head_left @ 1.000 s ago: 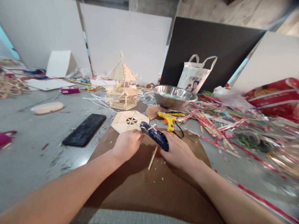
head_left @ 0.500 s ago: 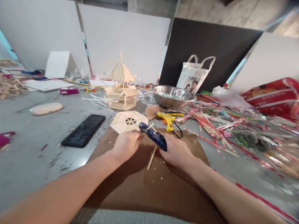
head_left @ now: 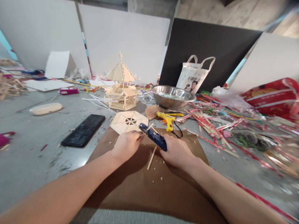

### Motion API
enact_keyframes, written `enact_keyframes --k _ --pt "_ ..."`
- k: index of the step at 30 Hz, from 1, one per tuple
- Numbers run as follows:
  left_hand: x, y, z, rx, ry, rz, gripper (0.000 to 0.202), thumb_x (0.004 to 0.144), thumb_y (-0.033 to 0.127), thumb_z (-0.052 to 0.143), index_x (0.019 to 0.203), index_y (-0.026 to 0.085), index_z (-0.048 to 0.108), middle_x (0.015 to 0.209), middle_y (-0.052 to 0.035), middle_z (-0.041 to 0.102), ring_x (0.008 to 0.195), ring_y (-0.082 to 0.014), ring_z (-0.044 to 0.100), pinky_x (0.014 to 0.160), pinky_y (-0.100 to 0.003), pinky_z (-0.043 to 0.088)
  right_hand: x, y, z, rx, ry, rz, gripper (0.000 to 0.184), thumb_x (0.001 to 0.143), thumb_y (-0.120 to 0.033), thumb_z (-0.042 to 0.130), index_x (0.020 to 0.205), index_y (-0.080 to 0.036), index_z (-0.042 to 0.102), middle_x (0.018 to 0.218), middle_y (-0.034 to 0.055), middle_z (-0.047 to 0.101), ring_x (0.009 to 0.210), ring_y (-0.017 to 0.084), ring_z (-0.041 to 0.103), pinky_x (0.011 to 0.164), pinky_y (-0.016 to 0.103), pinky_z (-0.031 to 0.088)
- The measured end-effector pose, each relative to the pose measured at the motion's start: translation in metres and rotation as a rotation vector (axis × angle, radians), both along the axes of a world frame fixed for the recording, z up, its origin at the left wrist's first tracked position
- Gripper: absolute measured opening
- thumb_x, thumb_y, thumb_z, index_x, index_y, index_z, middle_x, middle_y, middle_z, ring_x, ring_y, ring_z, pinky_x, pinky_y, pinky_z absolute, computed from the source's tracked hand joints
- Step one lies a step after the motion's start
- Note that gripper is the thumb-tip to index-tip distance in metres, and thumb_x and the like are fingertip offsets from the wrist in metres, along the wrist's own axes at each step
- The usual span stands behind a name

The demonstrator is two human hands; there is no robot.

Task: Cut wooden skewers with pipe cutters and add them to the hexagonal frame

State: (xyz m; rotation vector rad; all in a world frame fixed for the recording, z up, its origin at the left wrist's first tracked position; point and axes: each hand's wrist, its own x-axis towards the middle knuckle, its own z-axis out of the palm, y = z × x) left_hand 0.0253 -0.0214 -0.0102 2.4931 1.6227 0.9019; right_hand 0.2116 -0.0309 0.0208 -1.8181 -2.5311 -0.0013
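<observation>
My left hand [head_left: 127, 143] is closed in a pinch on a thin wooden stick [head_left: 150, 127], whose short end sticks out past the tool; the rest is hidden by fingers and tool. My right hand [head_left: 177, 149] wraps round a dark blue hand cutter [head_left: 156, 138], its head up against the left fingertips. Below the cutter, another wooden stick [head_left: 152, 158] lies on the brown mat [head_left: 130, 193] among small chips. Just beyond my hands is a flat hexagonal stick panel [head_left: 119, 123] with a spoked opening. A yellow glue gun [head_left: 169, 124] lies beyond my right hand.
A wooden stick pavilion [head_left: 123, 99] stands behind the panel, with a steel bowl [head_left: 173, 104] to its right. A black phone [head_left: 83, 130] and a white oval case [head_left: 46, 108] lie at left. Red-and-white strips [head_left: 210, 124] clutter the right side. A white bag [head_left: 191, 76] stands behind the bowl.
Almost nothing differs. Both hands and the cutter stay in place, with at most a very slight shift.
</observation>
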Motion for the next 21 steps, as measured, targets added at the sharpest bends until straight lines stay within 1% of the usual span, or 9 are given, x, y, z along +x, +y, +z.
enact_keyframes --k 5,11,14,18,21 --pt "0.0000 0.0034 -0.0005 -0.040 -0.045 -0.018 0.023 0.079 0.024 0.040 0.072 0.016 0.060 0.071 -0.0045 0.063 0.066 -0.0139 0.057 0.059 -0.022 0.039 0.0016 0.0021 0.0002 0.000 0.002 -0.008 0.027 0.072 -0.036 0.039 0.091 -0.019 0.047 0.080 0.0059 0.059 0.070 0.021 0.056 0.055 0.028 0.033" --pt "0.0003 0.0058 -0.0012 -0.063 -0.150 -0.049 0.021 0.077 0.024 0.043 0.072 0.017 0.062 0.070 -0.0035 0.063 0.066 -0.0137 0.056 0.059 -0.021 0.038 0.0059 0.0036 -0.0002 0.037 0.096 0.024 0.037 0.069 -0.029 0.044 0.105 -0.023 0.042 0.093 0.0041 0.058 0.081 0.021 0.054 0.062 0.028 0.034" --pt "-0.0006 0.0078 -0.0008 -0.071 -0.232 -0.055 0.019 0.076 0.026 0.046 0.073 0.016 0.062 0.068 -0.0025 0.063 0.064 -0.0128 0.055 0.058 -0.020 0.038 0.0076 0.0043 -0.0023 0.066 0.134 0.029 0.042 0.067 -0.028 0.046 0.108 -0.024 0.041 0.096 0.0031 0.058 0.083 0.021 0.054 0.063 0.028 0.034" --pt "-0.0025 0.0103 0.0011 -0.169 -0.336 -0.063 0.025 0.076 0.032 0.044 0.075 0.014 0.062 0.066 -0.0021 0.062 0.061 -0.0120 0.052 0.055 -0.020 0.037 0.0089 0.0054 -0.0046 0.094 0.148 0.021 0.043 0.066 -0.030 0.046 0.109 -0.024 0.041 0.096 0.0026 0.058 0.083 0.022 0.054 0.063 0.028 0.034" --pt "-0.0029 0.0102 0.0028 -0.228 -0.412 -0.098 0.027 0.076 0.033 0.043 0.073 0.013 0.060 0.064 -0.0018 0.059 0.060 -0.0113 0.051 0.054 -0.020 0.037 0.0086 0.0050 -0.0045 0.094 0.152 0.021 0.043 0.067 -0.031 0.045 0.109 -0.024 0.041 0.098 0.0029 0.057 0.084 0.022 0.054 0.063 0.029 0.034"
